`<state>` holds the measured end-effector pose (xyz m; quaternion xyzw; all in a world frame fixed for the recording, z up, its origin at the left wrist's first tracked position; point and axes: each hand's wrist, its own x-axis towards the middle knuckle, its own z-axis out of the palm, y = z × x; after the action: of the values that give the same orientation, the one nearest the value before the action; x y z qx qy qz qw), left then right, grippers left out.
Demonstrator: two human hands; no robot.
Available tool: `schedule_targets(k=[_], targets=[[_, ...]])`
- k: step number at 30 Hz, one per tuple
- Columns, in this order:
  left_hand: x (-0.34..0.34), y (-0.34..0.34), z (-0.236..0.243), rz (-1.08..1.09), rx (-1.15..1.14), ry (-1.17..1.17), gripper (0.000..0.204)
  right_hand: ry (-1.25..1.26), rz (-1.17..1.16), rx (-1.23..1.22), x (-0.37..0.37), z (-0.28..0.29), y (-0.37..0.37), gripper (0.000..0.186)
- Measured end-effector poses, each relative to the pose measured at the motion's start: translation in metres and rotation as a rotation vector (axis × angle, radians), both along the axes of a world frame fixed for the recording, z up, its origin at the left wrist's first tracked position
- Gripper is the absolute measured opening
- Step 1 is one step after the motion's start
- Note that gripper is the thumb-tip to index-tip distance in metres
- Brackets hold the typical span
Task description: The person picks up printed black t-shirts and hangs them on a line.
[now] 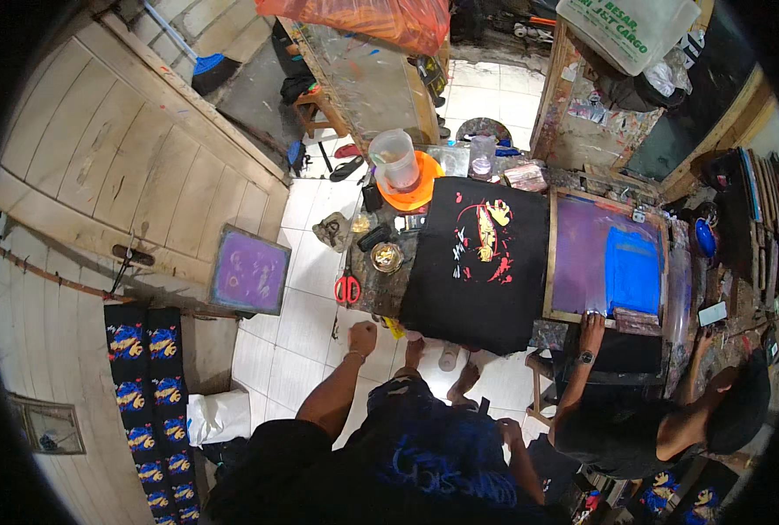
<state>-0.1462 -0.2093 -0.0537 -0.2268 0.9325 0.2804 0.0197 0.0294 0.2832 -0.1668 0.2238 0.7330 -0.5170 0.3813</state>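
Note:
My left hand is held out over the tiled floor, left of the worktable's near edge. Its fingers are curled into a fist, and nothing shows in it. My right hand hangs low beside my right leg, its fingers too small and dark to make out. In front of me a black fabric panel with a red, yellow and white print lies on the table and drapes over the near edge. Closest to my left hand are red-handled scissors on the table's left edge.
At the right a co-worker's hand rests on a wooden-framed screen with blue ink. A clear bucket stands on an orange lid. A purple framed screen leans at the left. Printed black cloths hang at the lower left.

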Motion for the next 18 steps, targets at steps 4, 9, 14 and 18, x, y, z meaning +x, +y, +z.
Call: schedule_targets(k=[4,9,14,18], targets=[[-0.067,-0.027,0.003,-0.062,-0.099,0.007,0.015,0.051,-0.305,-0.058,0.010,0.033,-0.036,0.016],[-0.153,-0.058,-0.017,-0.100,0.048,0.090,0.014,-0.105,-0.674,-0.079,-0.021,0.084,-0.104,0.024],[-0.207,-0.071,-0.027,-0.172,-0.035,-0.024,0.017,-0.175,-0.839,-0.041,-0.016,0.112,-0.154,0.031],[-0.219,-0.070,-0.027,-0.266,-0.161,-0.217,0.019,-0.211,-0.909,-0.010,0.002,0.128,-0.182,0.030]])
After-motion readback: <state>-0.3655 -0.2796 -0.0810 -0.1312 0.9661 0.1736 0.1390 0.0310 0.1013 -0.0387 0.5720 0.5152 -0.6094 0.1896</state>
